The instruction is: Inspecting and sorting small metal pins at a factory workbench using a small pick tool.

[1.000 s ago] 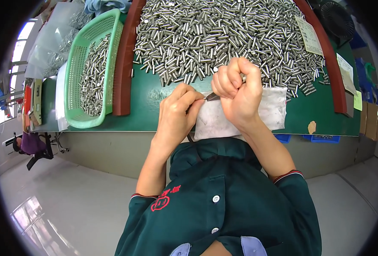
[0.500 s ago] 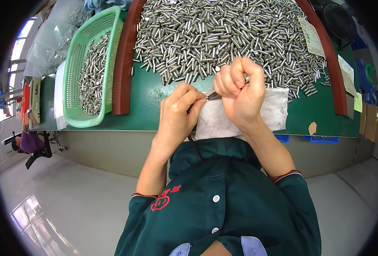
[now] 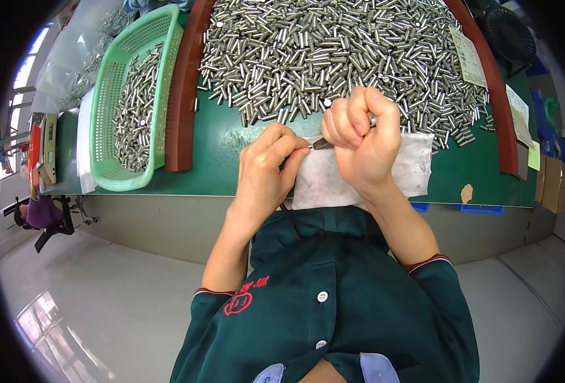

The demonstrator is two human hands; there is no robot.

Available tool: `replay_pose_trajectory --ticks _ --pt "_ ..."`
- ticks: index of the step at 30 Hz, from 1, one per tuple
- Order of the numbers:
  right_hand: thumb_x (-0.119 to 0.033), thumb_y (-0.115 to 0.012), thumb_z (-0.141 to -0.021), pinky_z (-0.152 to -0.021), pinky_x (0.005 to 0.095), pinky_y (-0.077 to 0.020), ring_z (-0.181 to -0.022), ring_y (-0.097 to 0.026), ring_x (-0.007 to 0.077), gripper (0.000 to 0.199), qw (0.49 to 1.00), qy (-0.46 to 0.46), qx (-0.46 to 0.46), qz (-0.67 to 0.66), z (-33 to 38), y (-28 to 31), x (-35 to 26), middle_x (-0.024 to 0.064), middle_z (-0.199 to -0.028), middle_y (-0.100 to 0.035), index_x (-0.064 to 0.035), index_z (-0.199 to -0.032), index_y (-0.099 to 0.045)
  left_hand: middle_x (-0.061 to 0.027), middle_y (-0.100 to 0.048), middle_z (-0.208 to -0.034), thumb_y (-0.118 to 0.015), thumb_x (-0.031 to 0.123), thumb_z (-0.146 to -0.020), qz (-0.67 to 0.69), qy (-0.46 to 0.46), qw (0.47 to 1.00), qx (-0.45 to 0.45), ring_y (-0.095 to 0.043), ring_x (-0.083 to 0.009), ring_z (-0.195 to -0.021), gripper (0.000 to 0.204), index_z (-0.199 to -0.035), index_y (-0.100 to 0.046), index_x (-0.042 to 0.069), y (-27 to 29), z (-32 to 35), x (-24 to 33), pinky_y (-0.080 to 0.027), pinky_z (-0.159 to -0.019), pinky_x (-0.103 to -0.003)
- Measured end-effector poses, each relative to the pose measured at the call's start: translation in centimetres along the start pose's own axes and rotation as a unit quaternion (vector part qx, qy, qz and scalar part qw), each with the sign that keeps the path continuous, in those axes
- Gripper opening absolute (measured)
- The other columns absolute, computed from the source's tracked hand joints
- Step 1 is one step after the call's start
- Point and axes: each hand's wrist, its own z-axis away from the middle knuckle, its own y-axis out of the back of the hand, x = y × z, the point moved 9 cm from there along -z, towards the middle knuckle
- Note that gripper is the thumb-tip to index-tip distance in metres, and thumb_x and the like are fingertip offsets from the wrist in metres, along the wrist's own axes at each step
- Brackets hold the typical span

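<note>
Head view, bench from above. My right hand (image 3: 361,142) is curled into a fist around a bundle of small metal pins; only a bright tip (image 3: 373,120) shows past the knuckles. My left hand (image 3: 266,171) has thumb and forefinger pressed together on a single metal pin (image 3: 319,144), whose other end meets the right fist. Both hands hover over a white cloth (image 3: 416,167) laid on the green bench top (image 3: 222,143).

Beyond the hands lies a broad heap of loose pins (image 3: 333,48), bounded by a dark red curved rail (image 3: 181,96). To the left, a green plastic basket (image 3: 107,102) holds more pins.

Step in hand, as I judge it: one pin is passing between the fist and the left fingers, most likely for checking or sorting; which way it travels I cannot tell. The next move calls for a steady left pinch and a right fist kept tight enough that the bundle does not spill.
</note>
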Motion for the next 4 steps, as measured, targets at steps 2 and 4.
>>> replay_pose_trajectory --ticks 2,4 --pt "-0.021 -0.031 -0.085 -0.038 0.0235 -0.0165 -0.039 -0.018 0.0076 0.037 1.000 -0.003 0.002 -0.005 0.02 0.05 0.03 -0.0007 -0.041 -0.025 -0.0099 -0.051 -0.028 -0.0086 -0.051 -0.068 -0.063 -0.002 -0.067 0.001 -0.001 1.000 0.001 -0.053 -0.0242 -0.056 0.008 -0.072 -0.057 -0.001 0.03 0.04 0.04 -0.042 -0.050 -0.032" --pt "-0.021 -0.031 -0.086 -0.038 0.0234 -0.0165 -0.039 -0.018 0.0076 0.037 1.000 -0.004 0.004 -0.010 0.04 0.11 -0.07 -0.0006 -0.041 -0.026 -0.0099 -0.051 -0.028 -0.0088 -0.051 -0.068 -0.063 -0.002 -0.067 -0.002 0.001 1.000 -0.002 -0.053 -0.0242 -0.057 0.008 -0.072 -0.057 -0.001 0.01 -0.01 0.11 -0.042 -0.050 -0.032"
